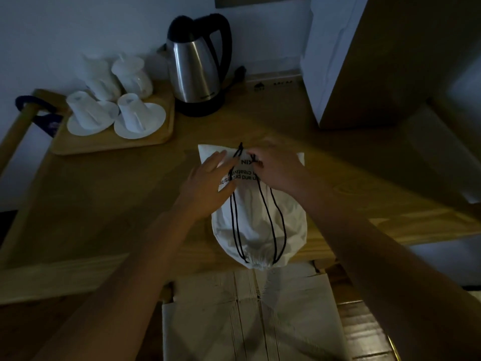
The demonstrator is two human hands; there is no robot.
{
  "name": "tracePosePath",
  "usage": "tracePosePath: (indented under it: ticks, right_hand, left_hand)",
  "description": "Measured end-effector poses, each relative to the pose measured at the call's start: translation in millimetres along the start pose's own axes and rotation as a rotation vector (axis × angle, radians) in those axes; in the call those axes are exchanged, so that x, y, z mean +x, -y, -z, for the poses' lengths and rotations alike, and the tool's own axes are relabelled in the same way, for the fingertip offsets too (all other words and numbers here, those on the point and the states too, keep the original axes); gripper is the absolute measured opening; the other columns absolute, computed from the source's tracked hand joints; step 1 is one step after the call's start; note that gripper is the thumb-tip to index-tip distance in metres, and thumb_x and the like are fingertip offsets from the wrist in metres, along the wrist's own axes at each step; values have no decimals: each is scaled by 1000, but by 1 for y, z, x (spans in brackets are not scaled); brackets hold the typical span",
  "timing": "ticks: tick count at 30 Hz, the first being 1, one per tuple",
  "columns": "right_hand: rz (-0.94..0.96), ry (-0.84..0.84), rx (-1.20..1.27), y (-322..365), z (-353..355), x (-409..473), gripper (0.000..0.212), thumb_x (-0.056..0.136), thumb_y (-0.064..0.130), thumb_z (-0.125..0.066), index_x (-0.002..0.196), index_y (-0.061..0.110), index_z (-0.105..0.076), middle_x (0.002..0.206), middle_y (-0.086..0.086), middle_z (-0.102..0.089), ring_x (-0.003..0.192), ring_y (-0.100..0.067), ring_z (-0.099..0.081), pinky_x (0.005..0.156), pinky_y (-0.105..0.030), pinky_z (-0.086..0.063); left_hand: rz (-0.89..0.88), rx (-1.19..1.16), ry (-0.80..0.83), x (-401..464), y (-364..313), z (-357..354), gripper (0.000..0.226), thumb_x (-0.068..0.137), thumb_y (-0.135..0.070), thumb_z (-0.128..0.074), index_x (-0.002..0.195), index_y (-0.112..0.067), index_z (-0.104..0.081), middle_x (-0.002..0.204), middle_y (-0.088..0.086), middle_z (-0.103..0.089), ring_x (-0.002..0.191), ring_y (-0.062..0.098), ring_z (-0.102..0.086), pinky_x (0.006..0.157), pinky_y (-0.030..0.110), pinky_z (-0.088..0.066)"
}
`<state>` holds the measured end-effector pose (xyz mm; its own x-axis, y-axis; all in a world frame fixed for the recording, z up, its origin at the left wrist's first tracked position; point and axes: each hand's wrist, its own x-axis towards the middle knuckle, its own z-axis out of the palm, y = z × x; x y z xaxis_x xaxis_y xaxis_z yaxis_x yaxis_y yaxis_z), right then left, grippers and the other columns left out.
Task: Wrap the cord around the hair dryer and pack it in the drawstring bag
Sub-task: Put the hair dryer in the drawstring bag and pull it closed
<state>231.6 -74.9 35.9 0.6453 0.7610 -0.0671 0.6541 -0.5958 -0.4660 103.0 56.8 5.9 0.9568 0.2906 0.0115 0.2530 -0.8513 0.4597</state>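
A white drawstring bag [256, 217] with black printed lettering lies on the wooden table [125, 199], bulging, its gathered mouth toward me at the table's front edge. Black drawstrings [270, 217] run in long loops over the bag toward its far end. My left hand [208, 178] rests flat on the bag's far left part, fingers spread. My right hand [276, 168] pinches the knotted end of the drawstrings near the lettering. The hair dryer is hidden; I cannot tell whether it is inside.
A steel kettle [197, 71] stands on its base at the back. To the left, a wooden tray [112, 144] holds upturned white cups on saucers. A white box-like unit [335, 61] stands at the right. A cardboard box [247, 316] sits below the table edge.
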Motion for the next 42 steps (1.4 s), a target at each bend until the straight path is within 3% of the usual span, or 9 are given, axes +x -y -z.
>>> tracePosePath:
  ticks: [3, 5, 9, 12, 18, 23, 26, 32, 42]
  right_hand:
    - [-239, -199, 66, 12, -2, -51, 58, 85, 53, -49, 137, 34, -31, 151, -13, -19, 139, -35, -17, 105, -56, -32]
    - [-322, -180, 97, 31, -15, -76, 80, 77, 65, -52, 142, 37, -14, 156, -10, 1, 143, -35, 0, 108, -60, -19]
    - [-243, -98, 78, 56, -65, -67, 95, 73, 60, -62, 141, 42, 1, 155, -4, 21, 142, -35, 15, 102, -67, -23]
    - [-204, -83, 81, 47, -88, -61, 79, 84, 36, -60, 141, 41, -6, 156, -4, 16, 143, -35, 9, 95, -64, -40]
    - [-106, -126, 10, 15, -86, -77, 65, 92, 19, -47, 143, 37, -11, 156, -11, -4, 139, -34, -17, 96, -51, -47]
    - [-140, -176, -60, -17, -71, -103, 67, 89, 16, -52, 143, 35, -16, 154, -16, -13, 133, -35, -31, 87, -46, -53]
    - [-167, -245, -113, -37, -62, -122, 63, 86, 19, -56, 141, 33, -26, 150, -18, -26, 126, -36, -42, 70, -39, -56]
    - [-277, -275, -132, -71, -51, -153, 66, 77, 34, -67, 135, 34, -35, 141, -15, -41, 114, -34, -51, 61, -39, -55]
    - [-235, -381, -96, -115, -13, -141, 60, 79, 25, -65, 132, 32, -36, 137, -19, -43, 119, -36, -47, 73, -37, -52]
  left_hand:
    - [109, -113, -196, -31, 5, -3, 51, 92, -39, -42, 140, -19, -39, 150, 4, -36, 132, 18, -39, 109, 33, -32]
    - [186, -170, -347, -56, 8, -11, 47, 92, -31, -43, 135, -13, -44, 140, 9, -47, 123, 16, -46, 102, 26, -33]
    - [404, -170, -373, -85, 19, -37, 47, 92, -29, -45, 138, -18, -40, 142, 9, -43, 130, 17, -38, 107, 39, -34]
    - [431, -100, -301, -90, 20, -43, 51, 91, -34, -43, 140, -21, -36, 146, 8, -38, 135, 25, -36, 111, 56, -28]
    - [420, 103, -111, -82, 12, -58, 59, 94, -41, -38, 148, -28, -15, 158, 5, -13, 146, 24, -9, 115, 56, -7]
    - [475, 229, -7, -66, -7, -79, 61, 94, -51, -28, 148, -33, -6, 160, 7, 1, 146, 26, 7, 112, 62, 1]
    - [451, 256, -31, -53, -24, -89, 60, 93, -51, -26, 148, -31, -10, 160, 7, 1, 147, 25, 5, 112, 62, 1]
    - [435, 277, -36, -30, -55, -112, 61, 92, -52, -22, 148, -30, -11, 160, 6, -3, 147, 27, 3, 113, 61, -3]
    - [459, 294, -52, -29, -54, -111, 62, 91, -53, -27, 147, -31, -16, 160, 4, -8, 147, 25, -1, 113, 59, -6]
